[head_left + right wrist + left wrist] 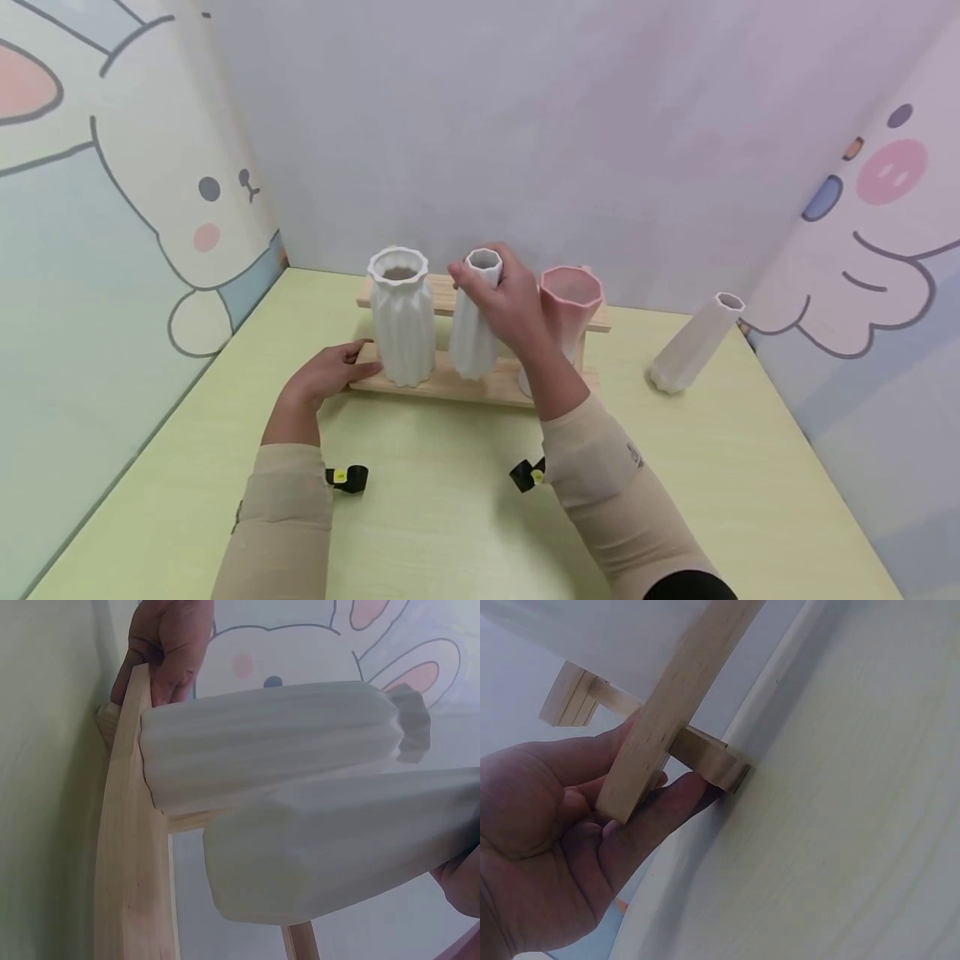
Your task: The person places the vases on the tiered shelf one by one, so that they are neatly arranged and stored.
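The right hand (513,300) grips the slim vase (472,343) near its rim, holding its base just off the rack (491,391), between the wide vase (404,333) and the pink vase (566,315). The left hand (328,374) pinches the rack's left end. A fourth vase (693,346) stands on the table (420,517), at right. Yellow labels (341,476) near the wrists carry print too small to read.

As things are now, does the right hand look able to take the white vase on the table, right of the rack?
Probably not yet: the right hand grips another white vase at the wooden rack. With that hand free, likely yes, since nothing covers the vase on the right.
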Demonstrator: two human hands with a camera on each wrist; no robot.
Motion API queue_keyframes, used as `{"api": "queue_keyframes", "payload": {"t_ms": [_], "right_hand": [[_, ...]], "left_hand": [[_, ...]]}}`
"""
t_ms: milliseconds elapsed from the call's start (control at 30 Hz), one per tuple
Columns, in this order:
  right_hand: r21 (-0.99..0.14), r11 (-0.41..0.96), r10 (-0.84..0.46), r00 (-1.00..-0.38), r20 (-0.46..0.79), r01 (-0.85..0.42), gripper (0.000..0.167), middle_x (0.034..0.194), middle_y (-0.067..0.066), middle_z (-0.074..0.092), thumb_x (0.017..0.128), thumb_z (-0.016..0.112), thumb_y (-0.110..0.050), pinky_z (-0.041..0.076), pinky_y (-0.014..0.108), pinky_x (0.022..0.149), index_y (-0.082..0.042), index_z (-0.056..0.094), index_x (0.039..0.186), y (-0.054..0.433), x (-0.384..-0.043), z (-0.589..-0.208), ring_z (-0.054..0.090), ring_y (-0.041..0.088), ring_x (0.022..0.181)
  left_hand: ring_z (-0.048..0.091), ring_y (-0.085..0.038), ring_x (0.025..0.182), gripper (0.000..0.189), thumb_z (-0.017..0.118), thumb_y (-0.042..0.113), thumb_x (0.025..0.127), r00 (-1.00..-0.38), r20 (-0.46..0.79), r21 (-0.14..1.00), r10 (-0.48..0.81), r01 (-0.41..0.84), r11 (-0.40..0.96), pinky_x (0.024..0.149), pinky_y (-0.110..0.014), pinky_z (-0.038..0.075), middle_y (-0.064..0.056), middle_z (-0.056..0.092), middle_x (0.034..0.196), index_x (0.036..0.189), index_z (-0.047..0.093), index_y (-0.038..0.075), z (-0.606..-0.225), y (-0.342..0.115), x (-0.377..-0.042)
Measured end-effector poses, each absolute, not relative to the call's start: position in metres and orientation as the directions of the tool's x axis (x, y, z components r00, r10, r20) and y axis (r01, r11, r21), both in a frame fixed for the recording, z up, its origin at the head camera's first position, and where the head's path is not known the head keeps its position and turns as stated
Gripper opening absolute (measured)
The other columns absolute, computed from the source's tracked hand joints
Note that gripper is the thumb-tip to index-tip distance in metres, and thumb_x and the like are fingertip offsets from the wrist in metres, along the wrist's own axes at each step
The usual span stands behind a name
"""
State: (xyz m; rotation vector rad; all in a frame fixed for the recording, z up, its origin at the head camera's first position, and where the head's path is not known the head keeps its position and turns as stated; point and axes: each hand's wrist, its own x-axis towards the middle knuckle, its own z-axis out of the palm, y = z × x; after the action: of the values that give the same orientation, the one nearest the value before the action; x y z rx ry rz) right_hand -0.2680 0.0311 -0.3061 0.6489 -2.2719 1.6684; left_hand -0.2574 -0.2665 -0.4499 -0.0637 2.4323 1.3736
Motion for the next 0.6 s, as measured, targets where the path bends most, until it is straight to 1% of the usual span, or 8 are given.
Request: {"api": "queue_keyframes", "payload": {"t_ms": [267,600], "right_hand": [[-0.831,0.261,-0.184,-0.87,0.457,-0.492,0.04,0.088,0.003,0.07,0.089,0.068,-0.047,0.054,0.035,0.071,-0.013,0.059,0.108,0.029,-0.278,-0.295,0.063,0.017,0.081],[-0.82,0.244,-0.157,-0.856,0.493,-0.517,0.04,0.088,0.004,0.068,0.09,0.068,-0.046,0.054,0.035,0.072,-0.011,0.057,0.107,0.024,-0.288,-0.273,0.063,0.018,0.081]], "left_hand": [[0.024,-0.039,0.147,0.101,0.069,0.062,0.082,-0.942,-0.313,0.826,0.12,-0.208,0.523,0.115,-0.059,0.025,-0.016,0.023,0.162,0.158,0.019,0.017,-0.451,-0.266,-0.258],[0.024,-0.039,0.147,0.097,0.066,0.058,0.087,-0.944,-0.303,0.829,0.133,-0.192,0.525,0.116,-0.058,0.026,-0.018,0.022,0.161,0.159,0.018,0.015,-0.452,-0.266,-0.257]]}}
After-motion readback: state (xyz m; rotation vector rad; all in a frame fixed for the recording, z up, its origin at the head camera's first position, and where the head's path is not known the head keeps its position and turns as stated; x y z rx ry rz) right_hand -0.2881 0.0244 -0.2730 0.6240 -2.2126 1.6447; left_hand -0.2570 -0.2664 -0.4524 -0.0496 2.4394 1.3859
